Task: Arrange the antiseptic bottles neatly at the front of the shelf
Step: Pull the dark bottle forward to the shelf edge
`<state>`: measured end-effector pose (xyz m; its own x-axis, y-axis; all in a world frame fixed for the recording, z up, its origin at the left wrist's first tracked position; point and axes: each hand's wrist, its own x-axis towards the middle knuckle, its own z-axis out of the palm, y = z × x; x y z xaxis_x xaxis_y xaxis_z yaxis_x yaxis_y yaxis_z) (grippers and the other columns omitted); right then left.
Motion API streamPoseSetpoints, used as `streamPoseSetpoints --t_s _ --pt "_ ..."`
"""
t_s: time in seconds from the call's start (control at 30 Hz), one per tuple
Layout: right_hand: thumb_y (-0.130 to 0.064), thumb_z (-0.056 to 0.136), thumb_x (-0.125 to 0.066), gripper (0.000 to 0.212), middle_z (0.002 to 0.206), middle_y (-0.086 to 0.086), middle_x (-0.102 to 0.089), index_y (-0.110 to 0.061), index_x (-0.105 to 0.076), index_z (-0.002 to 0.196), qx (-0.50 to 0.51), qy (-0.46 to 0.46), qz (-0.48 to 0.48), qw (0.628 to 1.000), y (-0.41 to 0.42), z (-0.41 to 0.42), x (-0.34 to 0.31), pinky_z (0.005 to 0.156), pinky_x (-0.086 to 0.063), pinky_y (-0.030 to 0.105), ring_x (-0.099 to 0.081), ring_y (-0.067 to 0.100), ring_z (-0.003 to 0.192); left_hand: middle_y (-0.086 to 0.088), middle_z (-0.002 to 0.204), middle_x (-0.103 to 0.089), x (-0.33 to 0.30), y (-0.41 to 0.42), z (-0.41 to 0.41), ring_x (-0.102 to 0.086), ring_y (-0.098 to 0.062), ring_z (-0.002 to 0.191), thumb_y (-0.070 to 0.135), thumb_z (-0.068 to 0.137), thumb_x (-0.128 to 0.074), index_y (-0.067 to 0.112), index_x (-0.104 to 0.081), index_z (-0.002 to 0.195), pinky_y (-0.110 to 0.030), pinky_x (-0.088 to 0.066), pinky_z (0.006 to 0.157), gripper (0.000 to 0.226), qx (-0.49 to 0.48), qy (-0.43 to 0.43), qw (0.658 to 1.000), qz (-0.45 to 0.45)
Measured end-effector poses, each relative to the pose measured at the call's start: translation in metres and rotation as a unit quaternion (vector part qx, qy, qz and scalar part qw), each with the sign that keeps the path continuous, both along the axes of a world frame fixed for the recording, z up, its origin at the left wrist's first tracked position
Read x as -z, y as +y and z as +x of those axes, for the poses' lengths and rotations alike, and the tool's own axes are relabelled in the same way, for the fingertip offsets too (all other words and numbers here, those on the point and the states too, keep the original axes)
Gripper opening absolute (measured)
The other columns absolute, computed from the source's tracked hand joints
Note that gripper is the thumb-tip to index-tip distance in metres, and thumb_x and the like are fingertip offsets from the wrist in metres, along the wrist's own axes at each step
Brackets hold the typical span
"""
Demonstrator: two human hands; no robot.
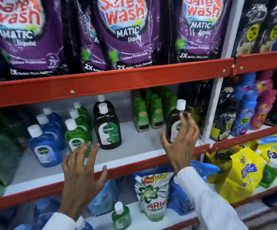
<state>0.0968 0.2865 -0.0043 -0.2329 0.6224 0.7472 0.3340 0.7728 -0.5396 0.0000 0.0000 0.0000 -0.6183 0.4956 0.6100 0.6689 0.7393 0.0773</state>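
On my shelf (134, 156) the Dettol bottles stand upright in rows running back: blue bottles (45, 146) leftmost, green bottles (76, 136) beside them, then dark brown bottles (107, 128). Another brown bottle (176, 123) stands well apart to the right, its white cap on.

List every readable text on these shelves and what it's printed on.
"Safe wash MATIC liquid": purple pouches, top shelf.
"Dettol": brown bottle, green bottle, blue bottle.
"ARIEL POWER": pouch, lower shelf.
"fab": yellow packs.
Finer print: too blurred.
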Motion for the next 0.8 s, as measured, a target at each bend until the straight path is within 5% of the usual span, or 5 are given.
streamPoseSetpoints --t_s 0.1,0.2,0.47,0.67,0.8 --pt "-0.059 0.066 -0.082 0.122 0.16 0.022 -0.026 -0.009 -0.016 0.156 0.019 -0.02 -0.181 0.983 0.023 -0.012 0.009 0.121 -0.024 0.049 -0.026 0.039 0.146 -0.017 0.141 -0.051 0.013 -0.002 -0.007 -0.049 -0.04 0.124 0.052 0.076 -0.05 0.016 -0.051 0.136 -0.059 -0.035 0.104 0.07 -0.033 -0.051 0.997 -0.037" --pt "-0.062 0.058 -0.086 0.133 0.153 0.026 -0.037 -0.001 -0.016 0.153 0.008 -0.026 -0.279 0.96 0.035 -0.025 0.013 0.115 -0.036 0.051 -0.037 0.043 0.14 -0.016 0.141 -0.051 0.027 -0.012 -0.012 -0.047 -0.04 0.127 0.056 0.076 -0.048 0.019 -0.05 0.137 -0.059 -0.034 0.104 0.072 -0.055 -0.071 0.994 -0.053" --pt "-0.05 0.047 -0.089 0.113 0.13 0.017 -0.057 -0.006 -0.035 0.137 -0.022 0.083 -0.269 0.959 -0.002 -0.032 0.007 0.096 -0.054 0.049 -0.059 0.038 0.117 -0.015 0.136 -0.056 0.039 -0.053 -0.019 -0.049 -0.04 0.123 0.055 0.075 -0.045 0.018 -0.056 0.13 -0.06 -0.037 0.102 0.066 -0.095 -0.074 0.992 -0.037" --pt "-0.055 0.047 -0.087 0.11 0.124 0.016 -0.061 -0.006 -0.037 0.132 -0.117 0.031 -0.256 0.959 -0.095 -0.067 -0.006 0.091 -0.055 0.045 -0.063 0.036 0.111 -0.013 0.129 -0.062 0.055 -0.089 -0.036 -0.054 -0.038 0.12 0.055 0.08 -0.043 0.02 -0.064 0.119 -0.059 -0.039 0.107 0.056 -0.084 -0.112 0.99 -0.033" --pt "-0.055 0.043 -0.086 0.107 0.122 0.013 -0.06 -0.009 -0.038 0.127 -0.145 -0.012 -0.273 0.951 -0.143 -0.089 -0.002 0.089 -0.055 0.046 -0.063 0.036 0.112 -0.008 0.127 -0.066 0.07 -0.104 -0.044 -0.057 -0.034 0.122 0.054 0.083 -0.041 0.023 -0.058 0.129 -0.049 -0.021 0.117 0.058 -0.053 -0.127 0.988 -0.068"
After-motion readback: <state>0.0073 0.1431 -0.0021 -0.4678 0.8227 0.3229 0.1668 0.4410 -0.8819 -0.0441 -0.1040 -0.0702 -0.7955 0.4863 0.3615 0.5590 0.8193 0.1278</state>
